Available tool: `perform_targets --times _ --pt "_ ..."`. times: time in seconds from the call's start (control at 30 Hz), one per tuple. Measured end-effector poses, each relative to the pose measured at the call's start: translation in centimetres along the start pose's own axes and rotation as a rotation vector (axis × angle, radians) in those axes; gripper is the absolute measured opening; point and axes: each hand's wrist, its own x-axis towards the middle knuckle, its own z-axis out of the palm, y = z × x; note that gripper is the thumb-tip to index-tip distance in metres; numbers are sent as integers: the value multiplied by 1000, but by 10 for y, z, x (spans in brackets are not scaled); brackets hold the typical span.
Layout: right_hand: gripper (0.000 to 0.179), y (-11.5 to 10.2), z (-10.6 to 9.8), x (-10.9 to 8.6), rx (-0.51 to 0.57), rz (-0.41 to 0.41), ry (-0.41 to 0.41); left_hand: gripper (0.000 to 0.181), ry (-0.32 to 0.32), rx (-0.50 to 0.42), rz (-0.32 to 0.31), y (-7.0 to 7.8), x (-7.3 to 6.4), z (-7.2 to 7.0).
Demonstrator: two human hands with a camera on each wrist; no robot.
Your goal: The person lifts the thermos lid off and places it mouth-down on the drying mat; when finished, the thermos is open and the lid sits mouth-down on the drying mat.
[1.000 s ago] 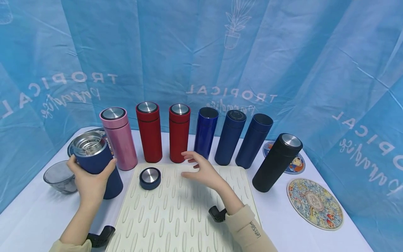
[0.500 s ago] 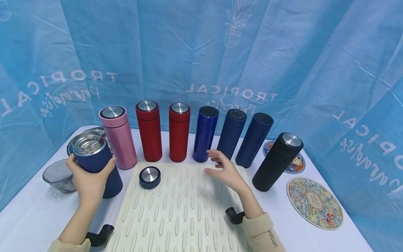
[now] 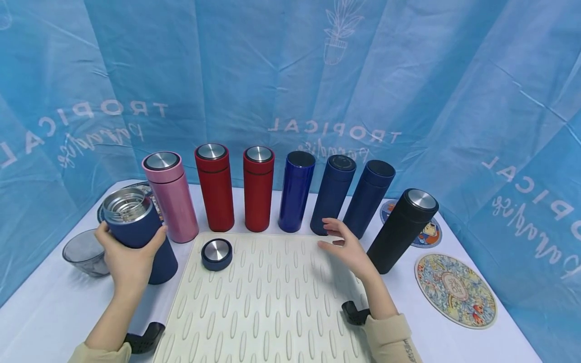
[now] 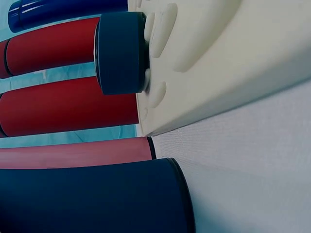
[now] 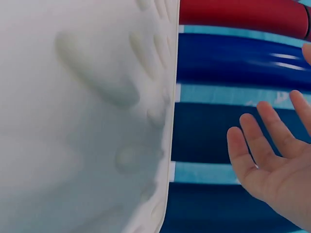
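Observation:
My left hand (image 3: 130, 263) grips a wide navy thermos (image 3: 141, 233) at the table's left; its steel mouth is uncovered. The left wrist view shows the lower body of that thermos (image 4: 87, 199), but no hand. On the cream mat's far left lies a navy lid (image 3: 216, 255) with a steel top. My right hand (image 3: 348, 251) hovers above the mat's far right corner, fingers loosely bent and holding nothing. Just beyond it stand a navy bottle (image 3: 333, 195) and a second navy bottle (image 3: 368, 199). The right wrist view shows the spread fingers (image 5: 265, 141).
A pink bottle (image 3: 174, 204), two red bottles (image 3: 219, 196) and a shiny blue bottle (image 3: 296, 196) line the mat's far edge. A black bottle (image 3: 399, 234) and a patterned round mat (image 3: 456, 291) are at right. A glass bowl (image 3: 88, 252) sits at far left.
My right hand has moved rightward across the mat, from before the second red bottle to before the navy bottles. The left hand keeps its hold on the thermos.

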Motion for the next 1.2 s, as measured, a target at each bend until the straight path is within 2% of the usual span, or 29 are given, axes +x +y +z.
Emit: perform_targets --times 0.13,0.33,0.47,0.53,0.6,0.7,0.8,0.93,1.0,1.07,1.13,1.2 --pt "57 18 -7 2 -38 29 23 84 0 7 3 0 0 0" --pt "54 30 -14 1 -147 79 70 88 7 34 28 2 0 0" --pt "53 35 -15 1 -166 122 96 92 30 -19 51 4 -2 1" --pt "53 37 -16 1 -169 134 100 96 51 -48 86 7 -3 1" --pt "53 39 -16 1 -174 147 103 99 79 -52 142 11 -4 0" --pt "54 41 -16 1 -177 165 108 101 135 -30 258 20 -8 -1" --pt "55 42 -16 1 -178 178 112 91 207 -45 431 32 -13 1" --pt "55 44 -16 1 -176 188 115 85 261 -139 686 52 -23 13" --pt "54 45 -16 1 -180 188 116 81 242 -157 774 58 -29 20" --pt "54 45 -17 1 -183 189 111 77 187 -152 827 59 -34 26" --pt "53 45 -17 2 -181 189 104 76 101 -127 843 55 -38 30" --pt "53 46 -17 2 -180 195 95 78 4 -99 824 52 -40 35"
